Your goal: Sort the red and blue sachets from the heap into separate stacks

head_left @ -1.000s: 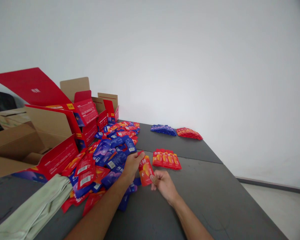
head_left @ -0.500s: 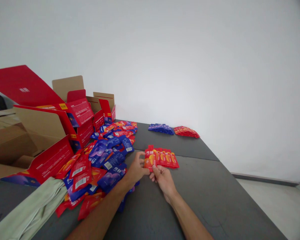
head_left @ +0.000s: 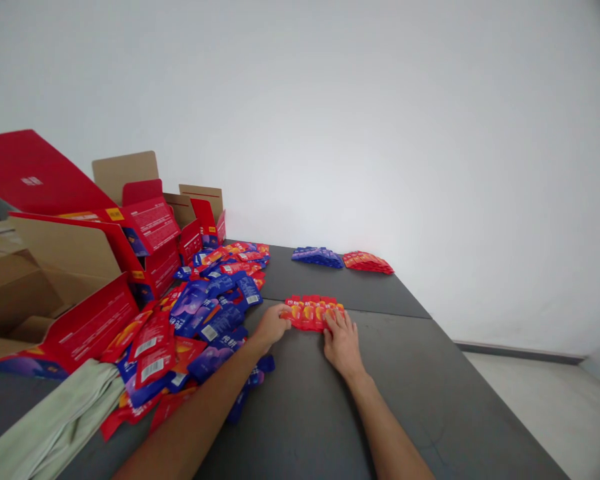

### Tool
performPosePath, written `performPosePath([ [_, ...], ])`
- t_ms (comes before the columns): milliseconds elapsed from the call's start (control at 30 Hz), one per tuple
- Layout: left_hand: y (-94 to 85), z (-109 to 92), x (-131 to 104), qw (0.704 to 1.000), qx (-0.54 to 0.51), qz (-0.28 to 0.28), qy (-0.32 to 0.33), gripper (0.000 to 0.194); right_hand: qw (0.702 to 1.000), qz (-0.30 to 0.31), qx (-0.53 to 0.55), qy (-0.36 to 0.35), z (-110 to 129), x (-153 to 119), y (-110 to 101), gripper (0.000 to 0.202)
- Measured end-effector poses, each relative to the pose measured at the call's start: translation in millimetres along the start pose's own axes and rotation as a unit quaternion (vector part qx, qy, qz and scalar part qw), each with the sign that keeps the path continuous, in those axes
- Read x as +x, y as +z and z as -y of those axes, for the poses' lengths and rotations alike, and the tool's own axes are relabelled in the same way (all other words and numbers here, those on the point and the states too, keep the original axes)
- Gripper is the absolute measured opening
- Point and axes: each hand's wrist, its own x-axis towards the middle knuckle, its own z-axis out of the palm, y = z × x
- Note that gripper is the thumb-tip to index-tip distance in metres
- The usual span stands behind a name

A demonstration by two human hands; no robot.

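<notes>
A short row of overlapping red packets (head_left: 313,313) lies flat on the dark table (head_left: 405,373). My left hand (head_left: 274,324) is at the row's left end, its fingers closed on the edge of the leftmost packet. At the right end, my right hand (head_left: 344,339) rests with its fingers spread over the packets and the tabletop. Left of my left hand is a loose heap of blue packets (head_left: 223,323) and red packets (head_left: 155,340).
Open red cartons (head_left: 100,320) stand along the left side. Near the back edge lie a blue packet row (head_left: 317,257) and a red packet row (head_left: 367,262). A pale green cloth (head_left: 60,417) is at the lower left. Behind the table rises a white wall (head_left: 380,133).
The red packet that both hands held upright at the row's left end now lies in the row. My right hand has moved right and opened onto the packets.
</notes>
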Motion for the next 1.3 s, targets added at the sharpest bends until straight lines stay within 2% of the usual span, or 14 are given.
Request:
performPosePath([
  [167,2.6,-10.7,-2.9,0.992,0.113,0.022,0.055,0.032,0.997,0.069,-0.014,0.031,-0.3,-1.7,9.6,0.044],
  [267,4.0,-18.1,-7.7,0.967,0.242,0.038,0.074,0.028,0.996,0.083,-0.015,0.042,-2.9,0.3,12.0,0.043],
  [400,9.1,-21.5,-10.7,0.931,0.357,-0.013,0.078,0.03,0.994,0.097,-0.025,0.051,-3.7,1.9,13.0,0.042],
  [467,11.4,-21.1,-10.6,0.922,0.366,-0.01,0.125,0.03,0.994,0.096,-0.028,0.05,-3.0,1.6,12.4,0.041],
  [533,13.0,-20.9,-10.4,0.915,0.359,0.028,0.18,0.031,0.994,0.093,-0.029,0.045,-2.3,0.8,11.3,0.041],
  [633,15.6,-21.6,-11.0,0.906,0.359,0.07,0.214,0.03,0.995,0.092,-0.027,0.041,-1.9,-0.3,10.3,0.041],
  [767,23.3,-23.1,-12.0,0.892,0.397,0.062,0.207,0.026,0.995,0.09,-0.031,0.039,-2.6,-0.6,10.9,0.041],
  [1033,36.4,-22.9,-10.6,0.872,0.444,0.042,0.202,0.035,0.995,0.094,-0.032,0.033,-1.5,0.5,8.9,0.042],
  [1300,40.2,-18.7,-7.0,0.883,0.423,0.038,0.199,0.033,0.993,0.097,-0.048,0.037,-0.6,0.3,9.3,0.043],
])
